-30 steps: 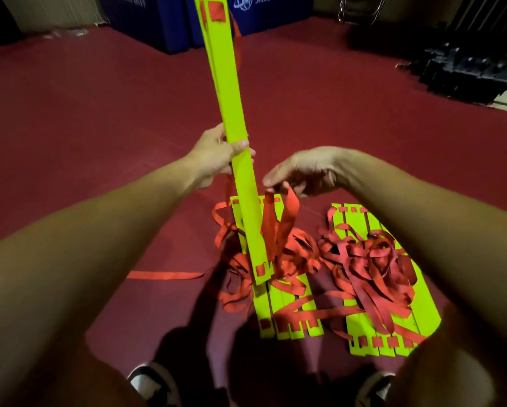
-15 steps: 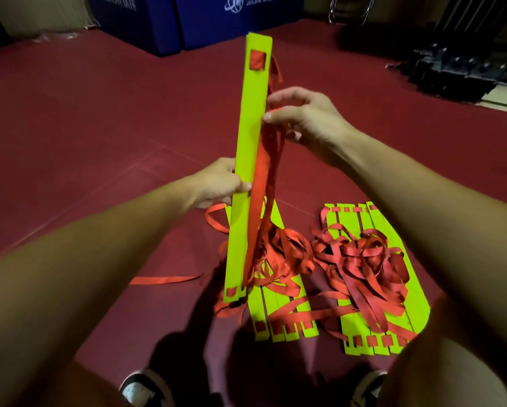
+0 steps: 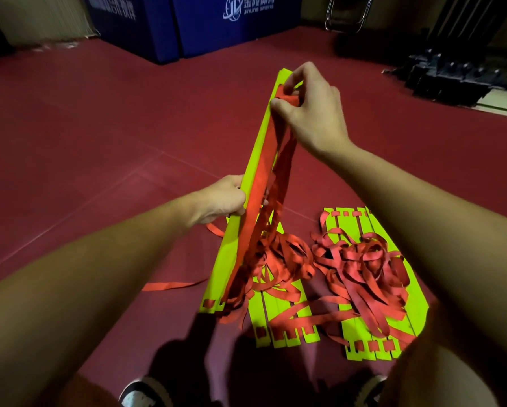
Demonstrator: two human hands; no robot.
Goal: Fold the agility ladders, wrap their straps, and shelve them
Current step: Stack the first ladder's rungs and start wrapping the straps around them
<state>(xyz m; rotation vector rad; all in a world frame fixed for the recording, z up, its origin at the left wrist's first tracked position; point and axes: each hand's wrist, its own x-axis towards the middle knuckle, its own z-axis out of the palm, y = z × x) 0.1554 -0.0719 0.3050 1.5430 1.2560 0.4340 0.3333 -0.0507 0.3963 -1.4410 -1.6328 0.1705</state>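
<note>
now right hand [image 3: 311, 113], straps [image 3: 265, 171] atop rungs [image 3: 252, 171]

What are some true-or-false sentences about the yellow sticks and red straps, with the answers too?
1. The left hand grips the raised yellow rungs. True.
2. The right hand rests flat on the floor. False: it pinches the red strap at the rungs' top end.
3. Two more sets of rungs lie on the floor, a middle pile and a right pile. True.
4. The right pile's straps are neatly wrapped. False: they lie in a loose tangle.
</note>
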